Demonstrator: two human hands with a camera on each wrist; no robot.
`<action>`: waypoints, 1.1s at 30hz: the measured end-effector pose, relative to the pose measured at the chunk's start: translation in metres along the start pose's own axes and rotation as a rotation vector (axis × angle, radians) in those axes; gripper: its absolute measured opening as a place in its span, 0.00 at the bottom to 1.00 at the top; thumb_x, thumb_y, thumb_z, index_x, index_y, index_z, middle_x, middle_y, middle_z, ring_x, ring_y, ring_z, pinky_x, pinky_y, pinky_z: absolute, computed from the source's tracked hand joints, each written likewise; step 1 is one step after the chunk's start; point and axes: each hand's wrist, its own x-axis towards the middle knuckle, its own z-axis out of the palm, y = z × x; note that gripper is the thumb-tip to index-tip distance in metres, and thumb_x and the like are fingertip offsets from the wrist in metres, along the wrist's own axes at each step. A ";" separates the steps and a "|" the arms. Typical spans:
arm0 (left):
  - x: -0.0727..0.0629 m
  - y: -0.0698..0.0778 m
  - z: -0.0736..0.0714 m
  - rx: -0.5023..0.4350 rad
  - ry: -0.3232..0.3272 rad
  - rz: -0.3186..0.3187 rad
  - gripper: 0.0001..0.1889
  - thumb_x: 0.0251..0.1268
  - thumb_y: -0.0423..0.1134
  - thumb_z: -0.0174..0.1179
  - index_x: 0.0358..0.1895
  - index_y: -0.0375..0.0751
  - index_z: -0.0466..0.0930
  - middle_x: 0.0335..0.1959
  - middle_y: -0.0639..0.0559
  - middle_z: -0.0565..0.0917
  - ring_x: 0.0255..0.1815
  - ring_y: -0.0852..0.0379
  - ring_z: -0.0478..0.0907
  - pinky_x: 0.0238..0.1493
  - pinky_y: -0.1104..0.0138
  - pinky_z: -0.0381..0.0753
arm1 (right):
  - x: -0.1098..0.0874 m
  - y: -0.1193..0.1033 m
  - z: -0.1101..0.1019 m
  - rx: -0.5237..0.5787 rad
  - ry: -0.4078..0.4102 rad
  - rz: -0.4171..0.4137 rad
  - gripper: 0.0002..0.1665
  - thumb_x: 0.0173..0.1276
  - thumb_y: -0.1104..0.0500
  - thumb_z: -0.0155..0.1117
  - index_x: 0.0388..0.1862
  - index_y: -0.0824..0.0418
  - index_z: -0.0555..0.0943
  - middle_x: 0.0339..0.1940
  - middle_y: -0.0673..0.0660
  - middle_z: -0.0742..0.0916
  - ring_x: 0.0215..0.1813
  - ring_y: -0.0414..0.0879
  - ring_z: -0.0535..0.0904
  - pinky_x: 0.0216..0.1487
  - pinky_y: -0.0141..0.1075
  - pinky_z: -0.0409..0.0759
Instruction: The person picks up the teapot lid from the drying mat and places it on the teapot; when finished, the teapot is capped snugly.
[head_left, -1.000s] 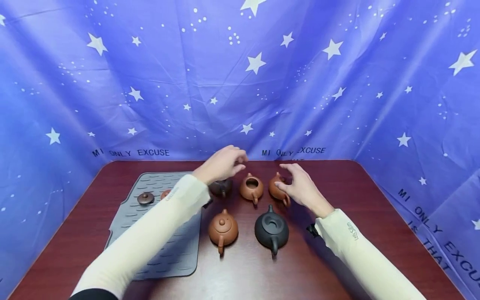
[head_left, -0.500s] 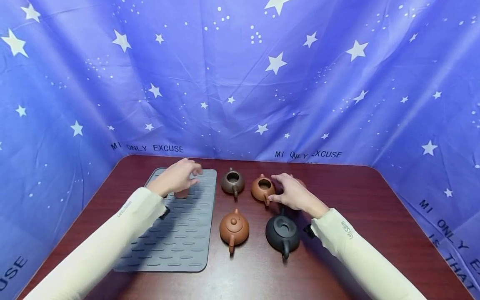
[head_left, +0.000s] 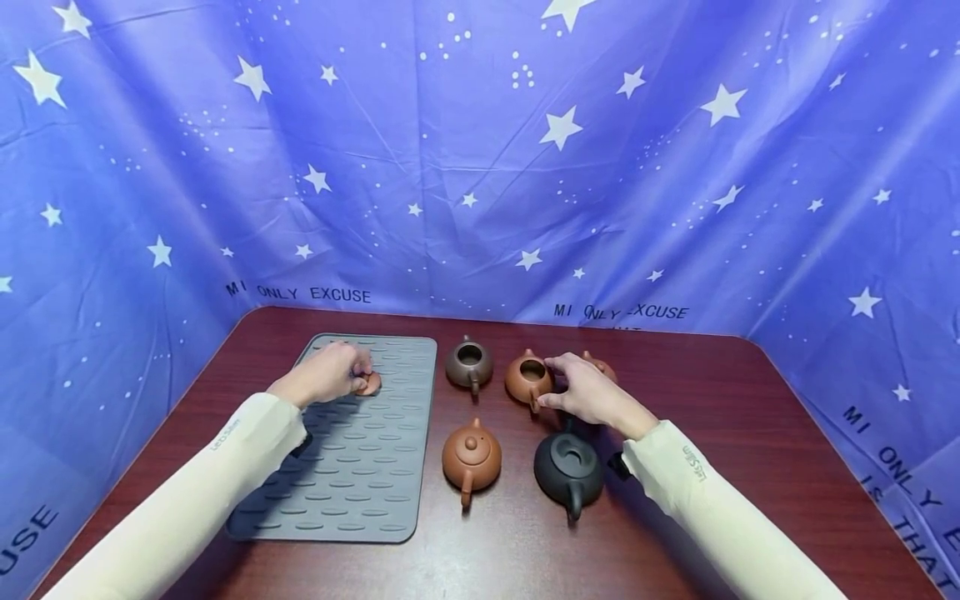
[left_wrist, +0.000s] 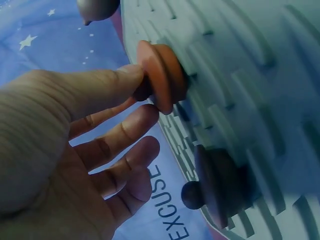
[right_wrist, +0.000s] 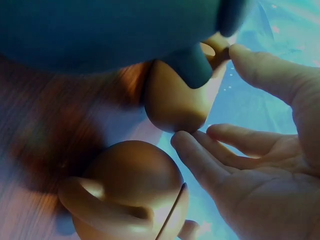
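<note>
In the head view my left hand (head_left: 330, 372) is over the grey ridged mat (head_left: 375, 467). Its thumb and fingertips pinch the knob of an orange-brown teapot lid (left_wrist: 159, 75), which touches the mat and stands tilted in the left wrist view. A dark brown lid (left_wrist: 215, 185) lies beside it, hidden by the hand in the head view. My right hand (head_left: 588, 387) holds the lidless orange-brown teapot (head_left: 522, 382), thumb at its handle and fingertips against its body. Partly behind that hand is another orange-brown teapot (right_wrist: 132, 175) with its lid on.
A lidless dark brown teapot (head_left: 468, 367) stands just right of the mat. Nearer are a lidded orange-brown teapot (head_left: 471, 460) and a black teapot (head_left: 567, 471), the latter close below my right wrist. A blue star-patterned cloth (head_left: 480, 167) hangs around the table.
My left hand has moved left from above the dark brown teapot, then down onto the orange-brown lid. The right hand has shifted from the rightmost teapot to the lidless orange-brown one.
</note>
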 end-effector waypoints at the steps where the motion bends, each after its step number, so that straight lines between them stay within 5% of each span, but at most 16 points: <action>1: 0.000 0.000 0.001 -0.005 0.001 -0.002 0.06 0.54 0.29 0.65 0.30 0.44 0.79 0.25 0.56 0.76 0.29 0.56 0.71 0.33 0.61 0.73 | 0.000 0.001 0.000 0.004 0.000 0.001 0.37 0.59 0.56 0.71 0.62 0.74 0.69 0.57 0.68 0.76 0.56 0.57 0.75 0.54 0.47 0.73; 9: 0.003 0.002 0.005 -0.007 0.021 -0.015 0.06 0.55 0.28 0.64 0.27 0.44 0.80 0.24 0.57 0.77 0.28 0.57 0.71 0.32 0.63 0.72 | -0.002 0.003 0.001 0.008 0.008 -0.004 0.37 0.59 0.56 0.71 0.61 0.74 0.70 0.56 0.67 0.76 0.55 0.57 0.75 0.53 0.46 0.74; 16: 0.012 0.019 -0.001 -0.024 0.047 0.028 0.07 0.58 0.30 0.64 0.26 0.45 0.79 0.23 0.58 0.76 0.27 0.57 0.70 0.36 0.60 0.72 | -0.001 0.002 0.002 0.024 0.014 0.012 0.38 0.58 0.54 0.71 0.62 0.72 0.70 0.55 0.65 0.77 0.55 0.55 0.76 0.53 0.45 0.75; 22: 0.026 0.039 -0.003 -0.010 0.122 0.091 0.04 0.55 0.33 0.66 0.31 0.44 0.80 0.29 0.56 0.80 0.39 0.52 0.74 0.43 0.59 0.74 | -0.003 0.002 0.002 0.032 0.008 0.015 0.38 0.59 0.54 0.70 0.63 0.72 0.69 0.57 0.65 0.76 0.56 0.55 0.75 0.53 0.45 0.74; 33: 0.072 0.094 -0.001 0.013 0.210 0.255 0.04 0.56 0.36 0.66 0.34 0.44 0.82 0.32 0.54 0.78 0.37 0.56 0.70 0.40 0.63 0.72 | -0.002 0.000 -0.005 -0.035 0.072 0.021 0.41 0.58 0.49 0.70 0.64 0.69 0.70 0.58 0.65 0.76 0.62 0.58 0.70 0.66 0.52 0.58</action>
